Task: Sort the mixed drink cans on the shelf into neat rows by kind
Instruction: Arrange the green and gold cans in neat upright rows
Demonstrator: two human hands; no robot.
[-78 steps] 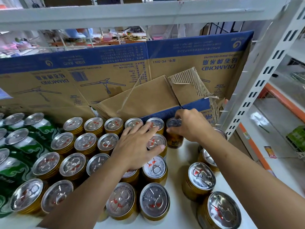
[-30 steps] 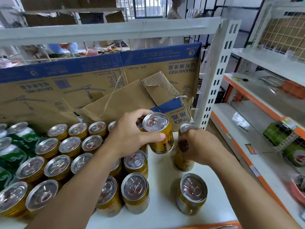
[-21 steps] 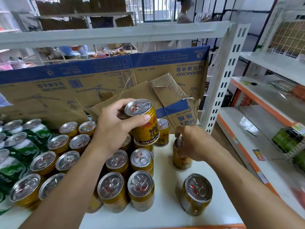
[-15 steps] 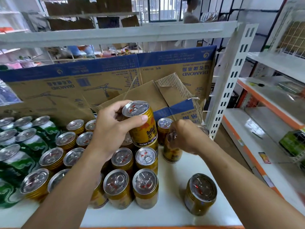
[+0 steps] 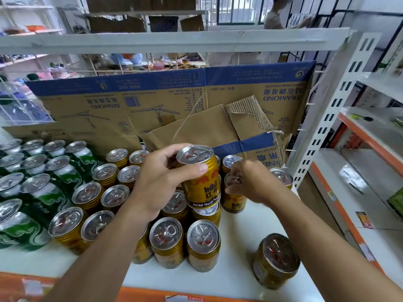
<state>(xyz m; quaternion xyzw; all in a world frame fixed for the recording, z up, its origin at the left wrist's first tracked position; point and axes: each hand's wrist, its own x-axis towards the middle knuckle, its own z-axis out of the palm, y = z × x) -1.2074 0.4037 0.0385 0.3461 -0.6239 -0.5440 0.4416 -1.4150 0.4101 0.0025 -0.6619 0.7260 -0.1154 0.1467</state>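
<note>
My left hand (image 5: 159,184) grips a gold Red Bull can (image 5: 201,182) and holds it lifted above the rows of gold cans (image 5: 104,192) on the white shelf (image 5: 239,253). Just to its right, my right hand (image 5: 250,184) pinches the top of a second gold can (image 5: 234,202) that stands on the shelf. Green cans (image 5: 43,175) fill the shelf's left side. One gold can (image 5: 275,259) stands alone at the front right, and another (image 5: 282,176) shows behind my right hand.
A flattened blue and brown cardboard box (image 5: 174,105) lines the back of the shelf, with a torn flap (image 5: 218,127) leaning forward. A white perforated upright (image 5: 335,105) stands at the right. Beyond it are orange-edged shelves (image 5: 366,140). A person (image 5: 277,14) stands far behind.
My left hand has lifted a gold can out of the rows and holds it up. My right hand has slid its can left, closer to the rows.
</note>
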